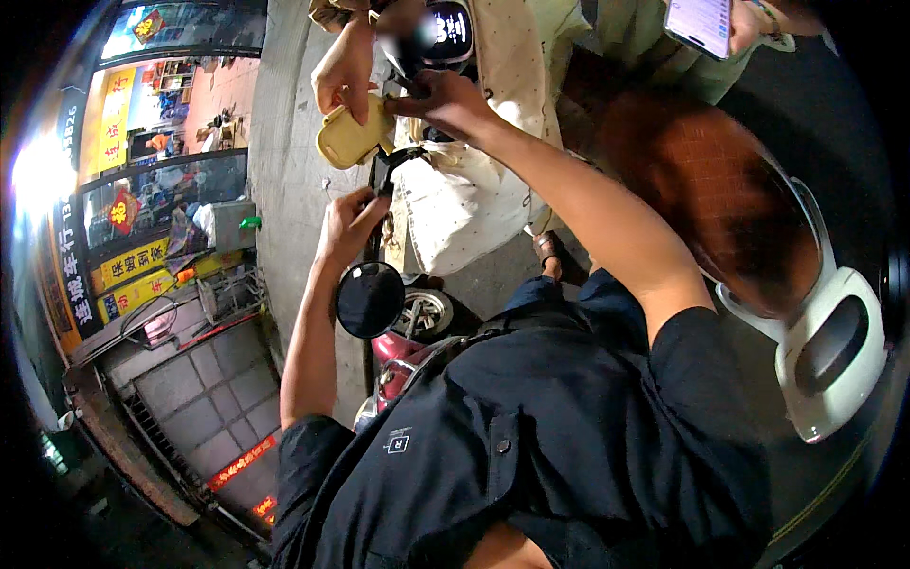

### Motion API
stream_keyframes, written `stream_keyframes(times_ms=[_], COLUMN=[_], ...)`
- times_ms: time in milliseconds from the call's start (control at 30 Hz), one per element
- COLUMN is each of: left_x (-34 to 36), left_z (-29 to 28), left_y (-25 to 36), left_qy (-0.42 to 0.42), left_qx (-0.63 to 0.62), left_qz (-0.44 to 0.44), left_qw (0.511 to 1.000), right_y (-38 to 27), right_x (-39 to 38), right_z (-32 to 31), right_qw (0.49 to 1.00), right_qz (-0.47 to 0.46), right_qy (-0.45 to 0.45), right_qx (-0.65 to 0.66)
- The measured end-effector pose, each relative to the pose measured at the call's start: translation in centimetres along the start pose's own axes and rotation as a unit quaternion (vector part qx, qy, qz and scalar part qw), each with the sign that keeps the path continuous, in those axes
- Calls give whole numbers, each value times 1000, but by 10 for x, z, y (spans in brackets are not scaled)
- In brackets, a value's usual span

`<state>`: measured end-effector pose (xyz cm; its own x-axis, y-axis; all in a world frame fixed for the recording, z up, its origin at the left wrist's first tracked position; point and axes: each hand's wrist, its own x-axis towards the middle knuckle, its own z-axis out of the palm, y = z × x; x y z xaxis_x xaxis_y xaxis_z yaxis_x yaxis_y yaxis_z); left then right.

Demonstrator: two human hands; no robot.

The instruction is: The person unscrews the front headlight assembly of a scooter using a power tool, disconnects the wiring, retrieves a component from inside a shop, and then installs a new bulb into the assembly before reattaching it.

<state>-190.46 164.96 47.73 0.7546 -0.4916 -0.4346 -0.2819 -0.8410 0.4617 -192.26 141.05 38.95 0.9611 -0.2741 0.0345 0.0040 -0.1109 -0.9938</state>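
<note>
- Shopfront point(118, 123): lit, filling the left of the frame, with a grey box point(230, 225) at its right edge.
- Co-worker's hand point(343, 68): upper centre-left, reaching down from the top edge, its fingers on the top of the yellow case.
- Left hand point(349, 226): left of centre, thumb and fingers closed on the dark stem point(375, 245) above the mirror.
- Yellow case point(349, 139): upper centre-left, between the co-worker's hand and the person's right hand. It looks light and fairly stiff, perhaps smooth; its rounded edges seem the best place to take hold.
- Mirror point(370, 300): just left of centre, below the left hand. It is probably rigid, with a slick, breakable face; the stem or the rim would be a safer hold than the glass.
- Wheel point(424, 313): near the centre, right of the mirror.
- Display point(447, 36): top centre, lit.
- Right hand point(453, 102): upper centre, fingers curled at the case's right edge, beside a dark bar. One cannot tell what they grip.
- Pale cover point(469, 213): centre, its cloth likely soft and easily bunched.
- Phone point(700, 27): upper right, in another hand point(749, 27).
- Brown panel point(711, 199): right, in a white frame point(834, 351).
</note>
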Motion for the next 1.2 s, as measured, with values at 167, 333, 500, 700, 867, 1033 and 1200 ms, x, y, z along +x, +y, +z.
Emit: stream_keyframes(times_ms=[167, 333, 500, 700, 867, 1033, 1200], left_x=[-40, -38, -36, -29, -40, -45, -59], left_z=[23, 23, 30, 21, 22, 29, 57], left_y=[-48, -11, -36, -25, -20, 4, 38], left_qy=[50, 36, 81, -83, -20, -28, 42], left_qx=[-304, -394, -333, -393, -367, -441, -687], left_qz=[-123, -187, -151, -98, -125, -125, -260], left_qw=[944, 899, 927, 910, 922, 888, 678], right_y=[17, 34, 45, 44, 37, 18, 24], right_x=[-38, -87, -118, -121, -122, -124, -137], right_z=[-18, -43, -25, -17, -23, -31, -12], right_qw=[971, 973, 984, 979, 986, 976, 960], right_qz=[5, 130, 94, 116, 96, 131, 89], right_qy=[39, 31, -32, -85, -64, -37, 13], right_qx=[234, 190, 148, 147, 123, 171, 266])
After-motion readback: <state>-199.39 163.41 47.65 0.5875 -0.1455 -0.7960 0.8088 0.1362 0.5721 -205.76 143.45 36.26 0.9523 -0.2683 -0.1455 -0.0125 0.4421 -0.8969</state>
